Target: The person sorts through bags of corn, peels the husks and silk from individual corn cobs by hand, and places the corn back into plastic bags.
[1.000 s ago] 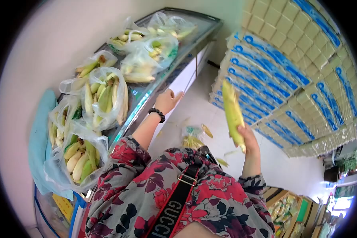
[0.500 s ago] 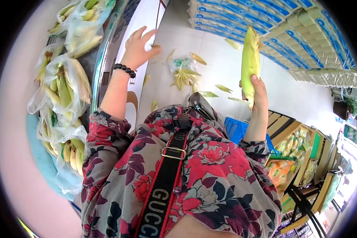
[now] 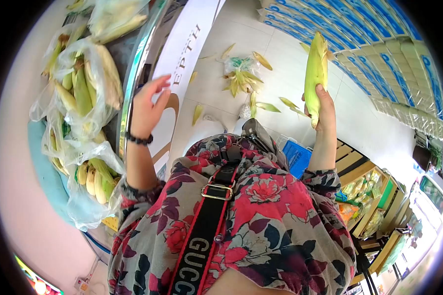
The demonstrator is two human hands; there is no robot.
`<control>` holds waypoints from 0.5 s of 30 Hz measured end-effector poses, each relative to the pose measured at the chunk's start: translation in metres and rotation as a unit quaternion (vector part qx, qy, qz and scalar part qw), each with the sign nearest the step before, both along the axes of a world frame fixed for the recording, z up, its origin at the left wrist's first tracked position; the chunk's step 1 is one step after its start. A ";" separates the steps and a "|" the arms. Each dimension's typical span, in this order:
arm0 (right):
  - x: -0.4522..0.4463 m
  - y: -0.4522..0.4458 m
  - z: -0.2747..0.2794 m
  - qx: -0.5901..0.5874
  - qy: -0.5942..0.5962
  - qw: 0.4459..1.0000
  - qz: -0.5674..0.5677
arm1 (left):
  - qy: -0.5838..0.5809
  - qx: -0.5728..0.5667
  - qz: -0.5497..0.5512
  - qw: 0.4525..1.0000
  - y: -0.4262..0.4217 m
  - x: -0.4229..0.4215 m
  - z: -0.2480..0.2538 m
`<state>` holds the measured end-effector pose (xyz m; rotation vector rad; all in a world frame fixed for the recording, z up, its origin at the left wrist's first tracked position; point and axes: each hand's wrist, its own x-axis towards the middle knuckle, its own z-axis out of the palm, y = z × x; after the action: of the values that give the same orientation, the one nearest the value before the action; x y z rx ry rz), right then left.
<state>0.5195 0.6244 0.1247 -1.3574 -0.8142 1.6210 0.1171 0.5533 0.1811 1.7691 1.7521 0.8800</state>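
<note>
My right hand grips an ear of corn by its stalk end, the tip pointing up. Green husk still wraps the ear. My left hand, wearing a black bead bracelet, hovers near the counter's metal edge with its fingers apart and nothing in them. Left of it, clear plastic bags hold several ears of corn, some in husk and some with pale husks.
Loose husk leaves and a plastic bag lie on the floor by my feet. Stacked blue-and-white packs stand at upper right. A blue crate and wooden produce shelves are on the right.
My left hand has moved left and down, from over the floor toward the counter edge. The corn stays in my right hand. The view has shifted slightly.
</note>
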 end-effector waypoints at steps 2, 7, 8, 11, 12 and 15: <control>-0.005 0.007 -0.001 0.002 -0.001 1.000 -0.001 | 0.017 -0.029 0.015 0.999 -0.031 0.005 -0.002; -0.019 0.031 -0.007 -0.009 0.060 0.998 0.016 | -0.034 -0.091 0.028 0.995 -0.057 0.026 0.011; -0.024 0.034 -0.007 -0.020 0.063 0.998 0.025 | -0.040 -0.091 0.041 0.994 -0.059 0.026 0.010; -0.036 0.036 -0.008 -0.034 0.068 0.996 0.054 | -0.063 -0.087 0.053 0.993 -0.067 0.027 0.000; -0.039 0.037 -0.009 -0.032 0.064 0.996 0.061 | -0.070 -0.094 0.048 0.992 -0.067 0.030 -0.001; -0.043 0.039 -0.012 -0.039 0.052 0.995 0.073 | -0.071 -0.102 0.032 0.992 -0.069 0.040 -0.003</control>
<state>0.4766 0.6636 0.1130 -1.2810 -0.8109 1.8375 0.1574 0.4841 0.1781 1.4926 1.7465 0.8008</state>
